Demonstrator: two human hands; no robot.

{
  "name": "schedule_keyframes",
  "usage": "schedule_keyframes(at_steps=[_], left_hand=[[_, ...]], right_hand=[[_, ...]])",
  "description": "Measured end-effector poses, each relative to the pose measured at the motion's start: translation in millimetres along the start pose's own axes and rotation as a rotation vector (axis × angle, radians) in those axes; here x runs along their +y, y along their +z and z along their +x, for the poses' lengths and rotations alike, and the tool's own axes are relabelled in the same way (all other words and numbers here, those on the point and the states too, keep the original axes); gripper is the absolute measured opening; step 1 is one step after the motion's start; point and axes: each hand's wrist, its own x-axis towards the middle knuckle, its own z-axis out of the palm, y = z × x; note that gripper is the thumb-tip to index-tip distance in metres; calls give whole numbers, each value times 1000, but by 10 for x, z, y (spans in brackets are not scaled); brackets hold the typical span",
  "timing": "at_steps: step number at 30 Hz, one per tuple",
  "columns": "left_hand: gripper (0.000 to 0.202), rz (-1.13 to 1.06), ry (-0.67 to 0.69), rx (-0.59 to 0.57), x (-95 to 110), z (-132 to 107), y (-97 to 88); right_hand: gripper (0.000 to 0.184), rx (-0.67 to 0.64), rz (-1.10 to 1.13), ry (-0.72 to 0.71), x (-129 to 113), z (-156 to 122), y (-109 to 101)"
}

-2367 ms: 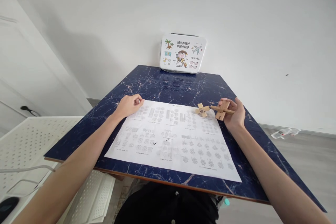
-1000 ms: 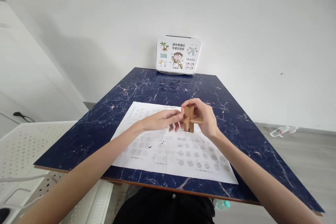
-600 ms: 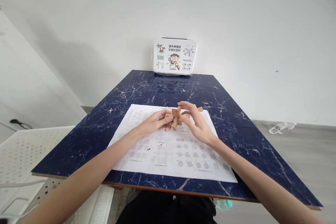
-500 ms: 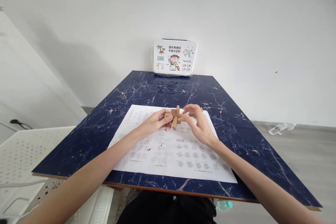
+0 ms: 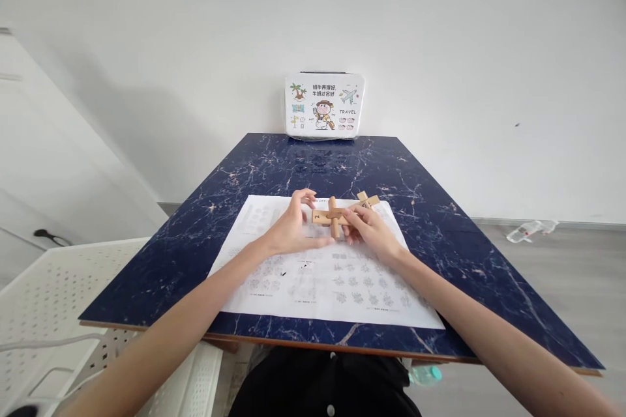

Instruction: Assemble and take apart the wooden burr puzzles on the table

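A cluster of interlocking wooden puzzle pieces (image 5: 335,229) is pinched at its right end by my right hand (image 5: 368,228). Its flat left piece bears the number 2, and a rounded bar crosses it. My left hand (image 5: 296,225) is open just left of the cluster, thumb and fingers spread around that end. Behind my right hand lies a second group of crossed wooden pieces (image 5: 370,199), partly hidden by the fingers. Under both hands is a white instruction sheet (image 5: 293,303) printed with small diagrams.
The sheet lies on a dark blue marbled table (image 5: 313,172). At its far edge, a white cartoon-printed case (image 5: 323,107) stands against the wall. A white perforated rack (image 5: 53,280) is at the left. Plastic bottles (image 5: 531,230) lie on the floor at the right.
My left hand has let go of the numbered end and spread its fingers. My right hand now grips the cluster's right side, and the second wooden group shows more.
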Motion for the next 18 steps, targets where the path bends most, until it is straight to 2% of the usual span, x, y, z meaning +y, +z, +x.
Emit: schedule_keyframes(at_steps=[2,4,7,11,18], left_hand=[[120,93,91,26,-31,0,21],[128,112,117,-5,-42,-2,35],[123,100,88,-41,-32,-12,42],[104,109,18,-63,2,-27,29],[93,123,25,-59,73,-6,13]], right_hand=[[49,8,6,2,-3,3,14],[48,-6,-13,-8,-6,-1,36],[48,-49,-38,-16,-19,-14,75],[48,-83,-15,0,-50,-29,103],[48,-56,49,23,-20,-14,116]])
